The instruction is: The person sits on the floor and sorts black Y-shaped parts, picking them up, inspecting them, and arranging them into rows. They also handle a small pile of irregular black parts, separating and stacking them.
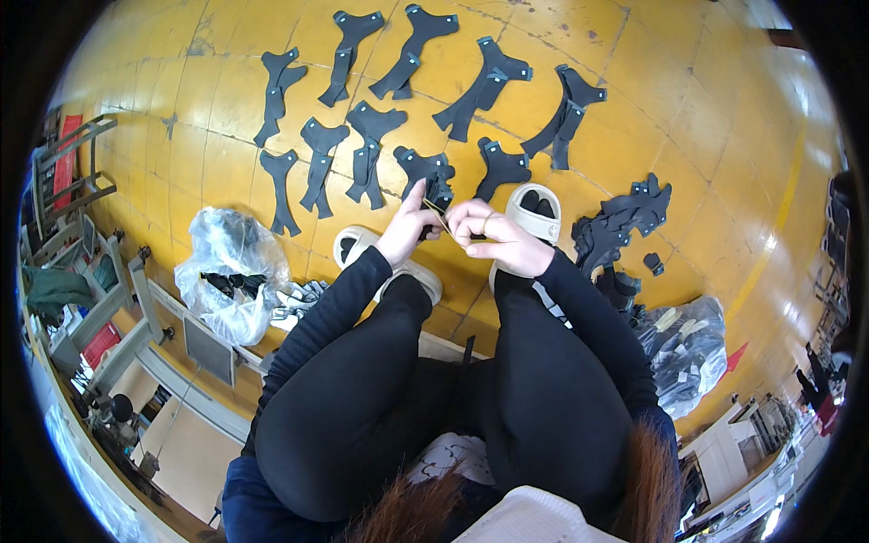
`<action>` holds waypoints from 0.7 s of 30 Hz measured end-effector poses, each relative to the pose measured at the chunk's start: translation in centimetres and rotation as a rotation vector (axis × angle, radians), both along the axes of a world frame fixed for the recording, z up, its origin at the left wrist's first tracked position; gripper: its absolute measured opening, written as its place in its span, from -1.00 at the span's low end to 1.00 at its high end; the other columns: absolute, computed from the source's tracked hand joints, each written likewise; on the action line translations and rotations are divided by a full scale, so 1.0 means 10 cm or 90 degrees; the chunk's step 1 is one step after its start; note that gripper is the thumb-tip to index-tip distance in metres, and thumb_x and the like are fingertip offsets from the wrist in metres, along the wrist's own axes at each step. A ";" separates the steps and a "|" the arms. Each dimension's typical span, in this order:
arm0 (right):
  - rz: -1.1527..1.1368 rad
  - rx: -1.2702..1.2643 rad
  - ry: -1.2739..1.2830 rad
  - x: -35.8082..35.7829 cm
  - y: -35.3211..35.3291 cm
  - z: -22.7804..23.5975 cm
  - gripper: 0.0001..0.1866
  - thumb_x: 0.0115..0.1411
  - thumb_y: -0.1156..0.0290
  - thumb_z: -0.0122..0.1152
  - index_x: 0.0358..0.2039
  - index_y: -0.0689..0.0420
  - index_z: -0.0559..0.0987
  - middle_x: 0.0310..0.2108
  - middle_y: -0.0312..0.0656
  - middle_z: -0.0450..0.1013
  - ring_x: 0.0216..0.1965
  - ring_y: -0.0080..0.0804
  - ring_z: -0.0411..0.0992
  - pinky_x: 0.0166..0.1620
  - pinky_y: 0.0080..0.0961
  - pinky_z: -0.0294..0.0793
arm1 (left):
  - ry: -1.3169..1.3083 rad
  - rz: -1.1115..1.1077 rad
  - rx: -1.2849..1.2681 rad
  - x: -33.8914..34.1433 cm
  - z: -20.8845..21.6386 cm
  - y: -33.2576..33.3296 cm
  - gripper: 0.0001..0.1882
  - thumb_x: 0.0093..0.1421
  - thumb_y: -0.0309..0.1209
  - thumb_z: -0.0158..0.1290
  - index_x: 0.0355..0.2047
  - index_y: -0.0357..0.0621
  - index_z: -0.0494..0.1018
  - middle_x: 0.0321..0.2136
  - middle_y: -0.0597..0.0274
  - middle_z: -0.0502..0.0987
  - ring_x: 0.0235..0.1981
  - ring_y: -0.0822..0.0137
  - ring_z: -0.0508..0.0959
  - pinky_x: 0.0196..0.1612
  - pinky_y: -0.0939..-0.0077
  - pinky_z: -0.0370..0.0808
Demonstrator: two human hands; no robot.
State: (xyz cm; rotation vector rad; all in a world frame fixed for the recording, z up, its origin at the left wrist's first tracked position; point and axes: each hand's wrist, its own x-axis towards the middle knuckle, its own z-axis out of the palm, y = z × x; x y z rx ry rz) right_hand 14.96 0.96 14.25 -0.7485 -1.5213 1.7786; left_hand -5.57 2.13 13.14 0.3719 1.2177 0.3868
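Bare yellow floor [688,118] stretches open to the right of the laid-out rows of dark cut pieces [367,145], while a clear plastic bag [231,271] and grey frames crowd the left. Between the white slippers, the left hand [409,226] pinches one end of a thin yellowish strip [438,214], and the right hand [493,237] is closed on its other end, just above a flat, matte black cut piece [433,174]. A heap of similar pieces [625,222] lies right.

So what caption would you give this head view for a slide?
Seated person's left hand and right hand work a thin stick over dark cut pieces on yellow floor.
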 end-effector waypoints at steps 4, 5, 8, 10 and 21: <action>0.078 -0.512 0.049 -0.01 -0.10 0.00 -0.86 0.27 0.40 0.00 -0.38 0.17 0.47 -0.65 -0.46 0.13 -0.63 -0.70 0.08 -0.51 -0.70 0.05 | -0.081 0.036 0.016 0.00 -0.05 -0.02 -0.42 0.01 -0.65 -0.16 0.11 -0.22 0.12 -0.49 0.20 0.43 -0.58 0.48 0.31 -0.52 0.64 0.21; 0.104 -0.500 -0.020 -0.02 -0.04 -0.02 -0.84 0.28 0.38 0.00 -0.34 0.18 0.50 -0.68 -0.47 0.13 -0.66 -0.72 0.06 -0.54 -0.71 0.02 | -0.097 0.031 0.014 -0.01 -0.07 -0.04 -0.46 0.00 -0.66 -0.16 0.07 -0.22 0.17 -0.48 0.20 0.44 -0.58 0.49 0.31 -0.53 0.64 0.20; 0.096 -0.489 0.043 0.01 0.04 0.03 -0.68 0.34 0.24 -0.05 -0.14 0.22 0.55 -0.74 -0.45 0.19 -0.72 -0.76 0.04 -0.60 -0.70 0.02 | -0.145 -0.092 -0.078 -0.05 -0.03 -0.11 -0.47 -0.08 -0.63 -0.11 0.00 -0.21 0.26 -0.50 0.22 0.42 -0.60 0.48 0.30 -0.54 0.67 0.18; -0.033 -0.525 0.188 0.07 0.09 0.06 -0.60 0.37 0.18 -0.14 -0.07 0.25 0.50 -0.69 -0.43 0.26 -0.73 -0.76 0.06 -0.60 -0.70 0.04 | -0.307 -0.174 -0.149 -0.02 0.06 -0.08 -0.35 -0.12 -0.62 -0.12 0.10 -0.19 0.17 -0.43 0.11 0.41 -0.63 0.49 0.26 -0.58 0.66 0.18; -0.545 -0.354 0.294 0.71 0.46 0.14 -0.36 0.35 0.27 -0.09 0.36 -0.35 -0.08 0.16 -0.18 0.25 -0.37 -0.58 0.37 -0.51 -0.79 0.29 | -0.467 0.185 -0.176 -0.09 0.28 0.11 -0.38 0.16 -0.42 -0.11 0.26 -0.13 0.07 -0.34 0.10 0.40 -0.43 0.40 0.41 -0.34 0.59 0.38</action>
